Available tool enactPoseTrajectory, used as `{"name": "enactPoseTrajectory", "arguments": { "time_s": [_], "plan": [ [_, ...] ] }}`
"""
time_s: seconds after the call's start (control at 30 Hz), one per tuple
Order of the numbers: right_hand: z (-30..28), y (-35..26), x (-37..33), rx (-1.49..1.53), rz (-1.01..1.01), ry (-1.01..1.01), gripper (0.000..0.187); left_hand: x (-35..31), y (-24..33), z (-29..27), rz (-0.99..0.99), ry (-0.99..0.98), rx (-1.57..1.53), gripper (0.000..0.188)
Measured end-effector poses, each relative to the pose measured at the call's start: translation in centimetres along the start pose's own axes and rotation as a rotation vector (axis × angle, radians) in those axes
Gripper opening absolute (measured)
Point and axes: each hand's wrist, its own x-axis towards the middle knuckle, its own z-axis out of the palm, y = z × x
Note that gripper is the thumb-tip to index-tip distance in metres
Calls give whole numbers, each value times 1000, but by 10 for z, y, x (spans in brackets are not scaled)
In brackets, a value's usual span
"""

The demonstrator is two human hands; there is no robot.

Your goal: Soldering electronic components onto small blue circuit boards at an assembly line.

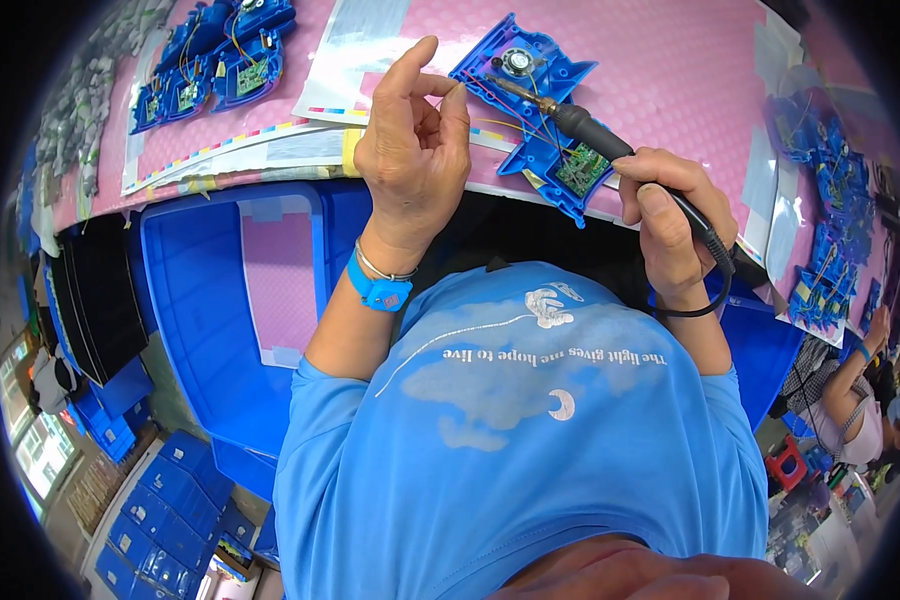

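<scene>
My right hand (675, 215) grips a soldering iron (592, 130) by its black handle, with the cord looping down past the wrist. The iron's metal tip points up-left over an open blue plastic housing (560, 72) on the table. A round speaker (518, 62) sits in the upper part of this housing, and a green circuit board (582, 168) in the lower part, with thin coloured wires between them. At the housing's left edge, my left hand (415, 150) is closed in a pinch of thumb and index finger beside the wires. Whatever lies between those fingertips is too small to make out.
Several wired blue housings (245, 75) lie at the table's far left, and more (830, 230) are grouped at the right. White printed sheets (240, 155) cover part of the pink tabletop (670, 60). A blue bin (205, 330) stands below the front edge. Another person (850, 400) is at the right.
</scene>
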Motion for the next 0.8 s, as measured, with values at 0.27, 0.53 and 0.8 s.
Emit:
{"name": "enactPoseTrajectory", "arguments": {
  "time_s": [0.27, 0.53, 0.8],
  "plan": [
    [0, 0, 1, 41, -17, 27, 27, 0, -4, -3, -25, 18, -7, 53],
    [-4, 1, 1, 90, -137, 48, 25, 20, 4, -26, 44, -133, 121, 34],
    [-10, -2, -4, 133, -130, 122, 27, 48, 5, -29, 465, -406, 323, 25]
  ]
}}
